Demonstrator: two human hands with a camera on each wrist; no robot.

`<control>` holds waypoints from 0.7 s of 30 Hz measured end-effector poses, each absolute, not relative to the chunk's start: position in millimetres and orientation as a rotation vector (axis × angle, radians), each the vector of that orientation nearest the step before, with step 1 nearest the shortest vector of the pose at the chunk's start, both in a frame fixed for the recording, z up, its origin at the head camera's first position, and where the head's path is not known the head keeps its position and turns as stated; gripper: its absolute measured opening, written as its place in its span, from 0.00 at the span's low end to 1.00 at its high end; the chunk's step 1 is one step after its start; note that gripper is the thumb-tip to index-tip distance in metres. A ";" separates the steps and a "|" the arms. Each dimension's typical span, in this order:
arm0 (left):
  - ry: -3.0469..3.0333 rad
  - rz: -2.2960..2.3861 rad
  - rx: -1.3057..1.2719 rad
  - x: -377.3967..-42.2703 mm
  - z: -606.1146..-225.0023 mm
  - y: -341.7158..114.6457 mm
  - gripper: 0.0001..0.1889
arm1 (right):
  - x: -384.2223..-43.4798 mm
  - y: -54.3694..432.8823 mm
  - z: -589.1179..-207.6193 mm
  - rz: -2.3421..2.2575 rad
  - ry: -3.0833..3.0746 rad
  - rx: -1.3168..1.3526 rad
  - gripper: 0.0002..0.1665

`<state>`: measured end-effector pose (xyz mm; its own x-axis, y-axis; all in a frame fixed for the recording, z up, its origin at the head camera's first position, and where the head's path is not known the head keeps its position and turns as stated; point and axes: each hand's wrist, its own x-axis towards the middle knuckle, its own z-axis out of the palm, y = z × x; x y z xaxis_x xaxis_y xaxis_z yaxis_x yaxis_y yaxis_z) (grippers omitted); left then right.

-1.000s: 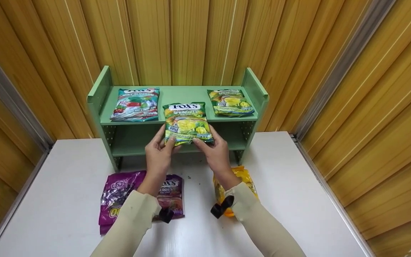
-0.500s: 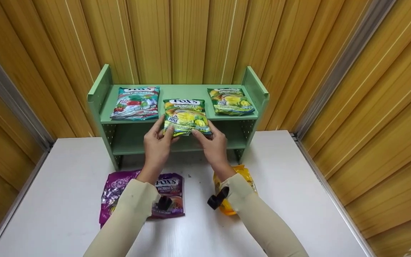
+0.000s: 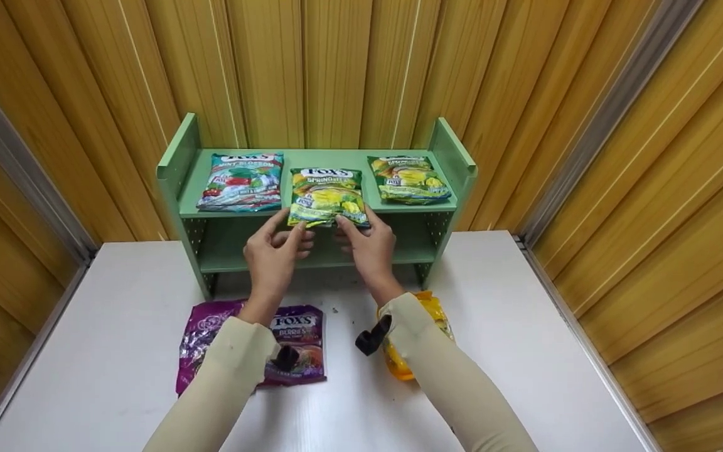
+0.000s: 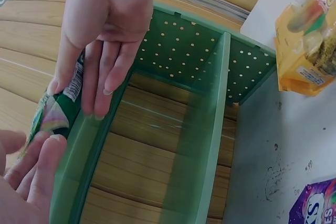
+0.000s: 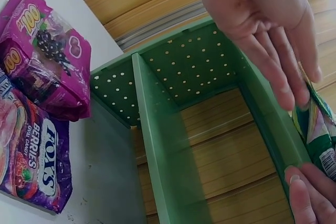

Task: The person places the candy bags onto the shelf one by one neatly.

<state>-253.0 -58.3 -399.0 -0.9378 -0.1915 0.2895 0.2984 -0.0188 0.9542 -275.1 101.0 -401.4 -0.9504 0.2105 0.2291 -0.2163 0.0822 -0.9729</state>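
Both hands hold a green-and-yellow Fox's candy bag point(image 3: 327, 196) at the front of the top board of a green shelf point(image 3: 342, 158). My left hand point(image 3: 272, 254) pinches its lower left corner, thumb on top. The lower right corner is between the thumb and fingers of my right hand point(image 3: 373, 250). The bag's far end lies over the board, label facing up. In the left wrist view, the bag's edge point(image 4: 67, 106) shows along the shelf front. On the same board, a teal Fox's bag point(image 3: 242, 182) lies to the left and another green-and-yellow bag point(image 3: 408, 180) to the right.
On the white table point(image 3: 129, 326) before the shelf lie a purple grape candy bag point(image 5: 50, 56), a dark purple Fox's Berries bag point(image 3: 304, 351) and a yellow candy bag point(image 3: 402, 364), partly under the forearms. The shelf's raised side panels point(image 3: 455, 157) flank the top board.
Both hands have moved the held candy bag forward toward the top board, between the two bags there. The fingers now hold nearer its front edge.
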 end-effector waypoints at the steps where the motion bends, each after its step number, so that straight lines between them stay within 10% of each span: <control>1: -1.928 -2.004 -0.119 -252.1 -399.4 -58.3 0.26 | -276.2 100.4 -401.4 1.935 -2.058 0.004 0.41; 21: -2.083 -2.092 -0.145 -258.5 -403.0 -57.1 0.34 | -299.6 104.5 -393.1 1.993 -2.196 -0.005 0.45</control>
